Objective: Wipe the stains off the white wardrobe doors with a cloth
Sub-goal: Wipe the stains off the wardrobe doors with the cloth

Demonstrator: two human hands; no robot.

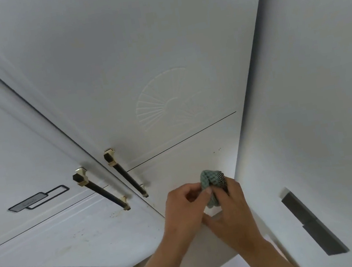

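Now | left hand [184,204] pinches green cloth [210,179] | right hand [231,213] grips it too | before wardrobe door [172,147]

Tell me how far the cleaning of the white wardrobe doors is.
Done: nothing looks wiped yet. In hand: the left hand and right hand hold a bunched green checked cloth before the right white door. Left: brown specks on the left door's lower panel, dark specks above the cloth.
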